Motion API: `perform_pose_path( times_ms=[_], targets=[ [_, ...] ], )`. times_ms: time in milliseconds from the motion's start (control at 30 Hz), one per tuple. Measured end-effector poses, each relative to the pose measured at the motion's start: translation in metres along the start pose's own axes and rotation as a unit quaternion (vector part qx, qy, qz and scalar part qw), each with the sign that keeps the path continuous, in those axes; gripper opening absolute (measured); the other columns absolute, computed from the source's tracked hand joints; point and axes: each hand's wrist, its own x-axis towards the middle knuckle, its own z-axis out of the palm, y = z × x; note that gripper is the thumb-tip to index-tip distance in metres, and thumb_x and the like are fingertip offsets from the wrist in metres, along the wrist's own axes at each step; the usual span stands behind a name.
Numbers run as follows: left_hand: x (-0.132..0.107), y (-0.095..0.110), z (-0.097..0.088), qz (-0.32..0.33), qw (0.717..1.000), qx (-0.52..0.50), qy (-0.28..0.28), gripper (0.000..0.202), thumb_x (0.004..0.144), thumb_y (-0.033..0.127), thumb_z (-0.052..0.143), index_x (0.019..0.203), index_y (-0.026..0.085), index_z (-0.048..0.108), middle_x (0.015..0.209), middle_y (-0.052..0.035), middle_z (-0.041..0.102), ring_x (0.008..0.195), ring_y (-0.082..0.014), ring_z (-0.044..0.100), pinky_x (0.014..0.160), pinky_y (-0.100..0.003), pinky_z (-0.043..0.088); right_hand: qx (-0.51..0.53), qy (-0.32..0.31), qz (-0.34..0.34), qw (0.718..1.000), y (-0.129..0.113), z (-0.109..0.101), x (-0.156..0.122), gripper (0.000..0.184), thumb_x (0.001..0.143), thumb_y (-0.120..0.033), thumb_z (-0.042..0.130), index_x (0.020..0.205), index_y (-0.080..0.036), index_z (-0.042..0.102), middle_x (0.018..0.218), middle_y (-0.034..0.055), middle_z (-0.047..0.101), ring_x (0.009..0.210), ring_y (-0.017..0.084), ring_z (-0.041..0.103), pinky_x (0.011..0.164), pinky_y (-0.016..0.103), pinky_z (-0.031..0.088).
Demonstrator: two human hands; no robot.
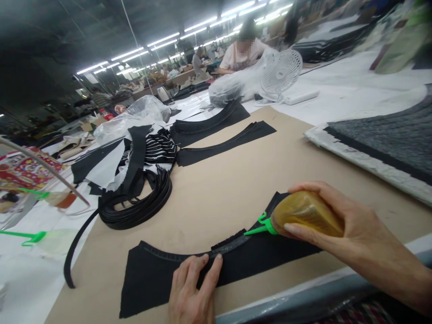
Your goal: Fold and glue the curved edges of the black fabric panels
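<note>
A black curved fabric piece (151, 283) lies on brown paper (216, 198) close to the table's front edge. My left hand (194, 285) rests on it with fingers apart, the fingertips at its curved upper edge. In my right hand (351, 225) is a squeeze bottle (308, 213) of amber liquid, gripped round its body and tilted left. Its green nozzle (258, 230) points at the fabric's curved edge, where a wet-looking strip shows; I cannot tell whether the tip touches. Part of the fabric is hidden behind the bottle.
Behind lie a coil of black strips (138, 211) and two more black fabric pieces (226, 144). Green-nozzled bottles (60, 238) lie at left. At right is a board with grey fabric (388, 135). A white fan (281, 72) and a person (243, 54) are across the table.
</note>
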Motion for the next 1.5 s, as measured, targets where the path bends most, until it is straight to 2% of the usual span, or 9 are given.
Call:
perform_pose_path(
  times_ms=[167,400,633,867,1100,1333,1500],
  targets=[
    [0.001,0.001,-0.001,-0.003,1.000,-0.005,0.003,0.049,0.090,0.005,0.041,0.127,0.027,0.062,0.110,-0.0070,0.062,0.105,-0.0206,0.054,0.087,-0.032,0.045,0.022,-0.032,-0.004,0.999,-0.001,0.008,-0.006,0.051,0.075,-0.059,0.069,0.114,-0.029,0.057,0.092,0.0007,0.071,0.078,0.024,0.070,0.061,0.031,0.059],
    [0.000,0.002,-0.002,-0.009,1.000,-0.007,-0.009,0.052,0.087,0.004,0.040,0.130,0.027,0.060,0.113,-0.0082,0.060,0.107,-0.0218,0.053,0.088,-0.033,0.046,0.016,0.025,0.017,0.999,0.008,0.004,-0.005,0.058,0.067,-0.068,0.071,0.109,-0.028,0.060,0.088,0.0014,0.072,0.072,0.026,0.070,0.058,0.034,0.059],
    [0.001,0.004,-0.002,-0.013,1.000,-0.007,0.000,0.051,0.088,0.003,0.040,0.128,0.025,0.061,0.111,-0.0090,0.060,0.106,-0.0217,0.053,0.087,-0.034,0.047,0.047,-0.020,-0.015,0.999,-0.012,0.028,-0.010,0.049,0.075,-0.058,0.070,0.111,-0.026,0.058,0.093,0.0024,0.070,0.074,0.023,0.069,0.061,0.032,0.059],
    [0.001,0.006,-0.003,-0.025,0.999,-0.021,0.003,0.053,0.086,0.001,0.039,0.127,0.026,0.062,0.112,-0.0084,0.059,0.107,-0.0219,0.052,0.089,-0.034,0.046,0.043,-0.002,0.013,0.999,0.006,0.019,-0.009,0.057,0.070,-0.065,0.070,0.112,-0.029,0.057,0.093,0.0017,0.071,0.076,0.027,0.070,0.062,0.035,0.060],
    [0.000,0.006,-0.003,-0.025,0.999,-0.022,-0.006,0.053,0.087,0.002,0.039,0.130,0.026,0.060,0.114,-0.0082,0.058,0.108,-0.0222,0.051,0.090,-0.034,0.045,0.052,-0.036,-0.009,0.998,-0.012,0.037,-0.012,0.050,0.076,-0.059,0.068,0.111,-0.026,0.058,0.089,0.0018,0.071,0.071,0.023,0.069,0.061,0.032,0.059],
    [0.000,0.006,-0.002,-0.030,0.999,-0.032,0.000,0.055,0.085,0.001,0.040,0.129,0.026,0.061,0.113,-0.0090,0.059,0.107,-0.0230,0.051,0.089,-0.035,0.046,0.031,0.015,0.015,0.999,0.009,0.022,-0.009,0.056,0.070,-0.066,0.070,0.111,-0.030,0.059,0.089,0.0006,0.072,0.071,0.026,0.070,0.059,0.034,0.059],
    [0.001,0.006,-0.004,-0.028,0.999,-0.022,-0.006,0.056,0.084,0.001,0.041,0.130,0.026,0.060,0.113,-0.0092,0.059,0.107,-0.0233,0.051,0.088,-0.035,0.048,0.050,-0.016,-0.002,0.999,-0.008,0.037,-0.011,0.052,0.073,-0.063,0.069,0.109,-0.028,0.059,0.090,0.0019,0.071,0.070,0.024,0.070,0.058,0.033,0.059]
  ],
)
